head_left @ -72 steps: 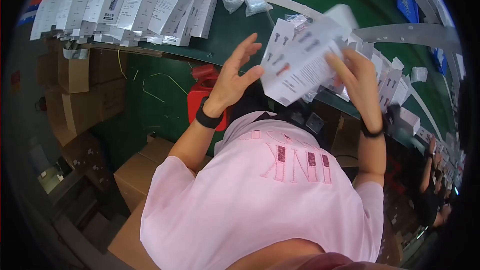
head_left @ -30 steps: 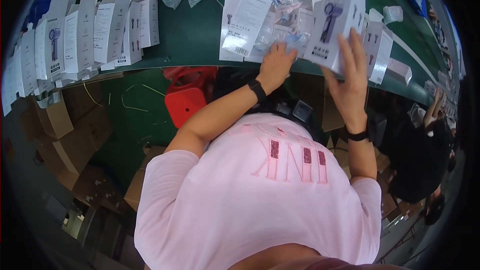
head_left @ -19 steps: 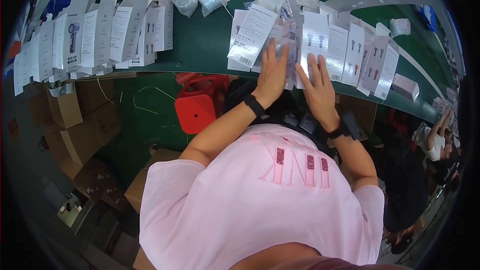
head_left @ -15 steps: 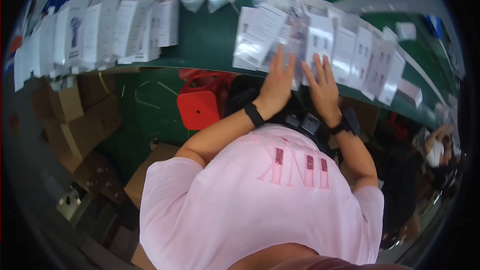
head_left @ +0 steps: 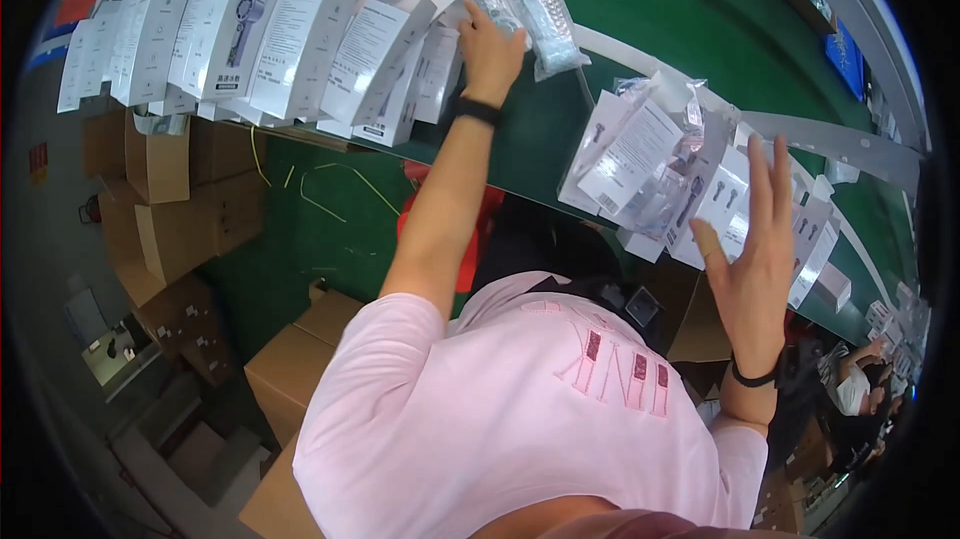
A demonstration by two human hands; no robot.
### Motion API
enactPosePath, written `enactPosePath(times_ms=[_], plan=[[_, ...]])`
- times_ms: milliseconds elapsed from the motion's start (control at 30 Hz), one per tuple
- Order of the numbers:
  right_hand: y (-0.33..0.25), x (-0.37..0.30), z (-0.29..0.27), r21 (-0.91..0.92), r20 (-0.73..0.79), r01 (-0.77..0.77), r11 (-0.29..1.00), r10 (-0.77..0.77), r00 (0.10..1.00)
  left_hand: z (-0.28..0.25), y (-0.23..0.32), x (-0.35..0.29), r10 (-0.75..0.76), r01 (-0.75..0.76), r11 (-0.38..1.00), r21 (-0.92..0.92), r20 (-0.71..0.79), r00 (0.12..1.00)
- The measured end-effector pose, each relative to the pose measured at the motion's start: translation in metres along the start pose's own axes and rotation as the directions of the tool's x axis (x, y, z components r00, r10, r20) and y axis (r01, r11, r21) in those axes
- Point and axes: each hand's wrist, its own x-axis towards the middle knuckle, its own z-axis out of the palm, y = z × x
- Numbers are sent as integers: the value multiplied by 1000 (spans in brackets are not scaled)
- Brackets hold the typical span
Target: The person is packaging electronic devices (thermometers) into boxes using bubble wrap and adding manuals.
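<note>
My left hand (head_left: 490, 54) reaches over the green worktop (head_left: 520, 154) with its fingers apart and nothing visible in it. It is nearest to two bubble-wrapped packets (head_left: 545, 19) and the end of a row of open white boxes (head_left: 375, 54). Whether its fingertips touch a box flap or a packet is hard to tell. My right hand (head_left: 757, 274) hovers with fingers stretched out over several white printed boxes (head_left: 725, 199) on the right. Beside these lie a white printed carton (head_left: 630, 159) and some clear plastic wrapping (head_left: 690, 114).
Brown cardboard boxes (head_left: 300, 349) stand on the floor to the left, below the worktop's edge. A red stool (head_left: 468, 269) is partly hidden behind my left forearm. A grey metal bar (head_left: 840, 144) crosses at the right. Another person (head_left: 855, 389) is at the far right.
My left hand has gone from the right-hand boxes to the left, by the bubble-wrapped packets. My right hand stays over the right-hand boxes, fingers spread. The view has shifted.
</note>
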Motion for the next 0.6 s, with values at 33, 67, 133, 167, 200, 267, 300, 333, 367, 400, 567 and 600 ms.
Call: enactPosePath(times_ms=[33, 67, 133, 167, 200, 267, 300, 333, 367, 400, 567, 600], plan=[[-13, 11, -2, 52, -65, 26, 998, -23, 998, 20, -5, 9, -116, 113, 992, 65, 55, 992], [-23, 21, 0, 39, -74, 14, 999, -11, 997, 33, 0, 13, -104, 101, 994, 51, 63, 993], [-40, 32, 3, 109, -123, 71, 992, -57, 991, 43, 7, 11, -302, 302, 953, 21, 106, 947], [-49, 33, 5, 103, -125, 72, 992, -59, 990, 42, 1, 9, -301, 302, 953, 14, 107, 947], [-56, 34, 10, 205, -68, 13, 979, 1, 998, 41, -12, 5, -260, 262, 963, -64, 40, 965], [-61, 33, 10, 282, -22, -77, 956, 87, 996, 35, -8, -4, -198, 194, 968, -159, -4, 980], [-56, 34, 13, 291, -78, -38, 956, 63, 995, 25, -6, -11, -107, 87, 961, -264, -65, 992], [-52, 36, 13, 298, -134, -1, 955, 43, 990, 12, -3, -21, -23, -26, 933, -360, -132, 991], [-48, 38, 11, 289, -149, -23, 957, 69, 986, -9, 13, -33, 47, -99, 899, -427, -131, 990], [-42, 41, 7, 321, -248, 58, 945, 25, 968, -36, 32, -45, 118, -168, 854, -493, -130, 984], [-38, 58, -8, 486, -487, 474, 735, -223, 844, -138, 58, -104, 423, 42, 435, -899, 245, 872], [-42, 57, -13, 510, -421, 461, 726, -256, 870, -149, 58, -113, 494, 110, 367, -923, 294, 818]])
